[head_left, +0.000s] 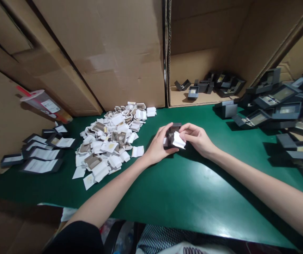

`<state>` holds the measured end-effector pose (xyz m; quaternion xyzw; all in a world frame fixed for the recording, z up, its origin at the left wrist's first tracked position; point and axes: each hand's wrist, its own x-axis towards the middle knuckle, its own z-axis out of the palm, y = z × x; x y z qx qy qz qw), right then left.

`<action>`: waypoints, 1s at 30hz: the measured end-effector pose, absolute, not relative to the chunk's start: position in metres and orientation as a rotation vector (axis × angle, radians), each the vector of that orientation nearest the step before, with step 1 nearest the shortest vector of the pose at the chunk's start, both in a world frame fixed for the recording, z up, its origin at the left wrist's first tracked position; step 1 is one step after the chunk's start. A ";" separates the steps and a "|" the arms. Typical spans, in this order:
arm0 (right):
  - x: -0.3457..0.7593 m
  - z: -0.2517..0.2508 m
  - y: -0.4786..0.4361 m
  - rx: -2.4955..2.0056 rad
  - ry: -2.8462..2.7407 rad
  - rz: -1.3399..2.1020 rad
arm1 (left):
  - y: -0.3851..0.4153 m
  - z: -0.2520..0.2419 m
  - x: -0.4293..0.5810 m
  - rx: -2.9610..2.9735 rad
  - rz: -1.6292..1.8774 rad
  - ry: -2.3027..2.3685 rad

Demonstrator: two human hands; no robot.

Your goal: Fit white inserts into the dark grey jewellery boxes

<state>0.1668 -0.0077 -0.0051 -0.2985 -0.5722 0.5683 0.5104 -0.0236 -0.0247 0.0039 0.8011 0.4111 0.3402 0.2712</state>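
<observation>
A small dark box (171, 135) sits at the middle of the green table (183, 190), held between both hands. My left hand (158, 145) wraps round its left side and bottom. My right hand (197, 137) pinches a small white paper piece (179, 141) against the box's right front. The inside of the box is mostly hidden by my fingers.
A heap of white paper and card inserts (109, 141) lies left of the hands. Flat dark trays with white cards (41, 153) lie at far left. Several open dark boxes (280, 106) are stacked at right. An open cardboard carton (204, 90) holds more dark boxes behind. A taped tube (44, 104) leans at back left.
</observation>
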 end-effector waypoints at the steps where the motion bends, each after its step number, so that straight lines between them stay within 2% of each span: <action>1: 0.167 -0.006 -0.008 -0.727 -1.367 1.322 | -0.026 0.004 -0.023 2.153 0.919 1.132; 12: 0.168 0.001 -0.014 -0.832 -1.854 0.407 | -0.030 0.007 -0.022 2.158 0.877 1.165; 30: 0.172 -0.002 -0.013 -0.679 -1.971 -0.002 | -0.032 0.009 -0.021 2.233 0.879 1.047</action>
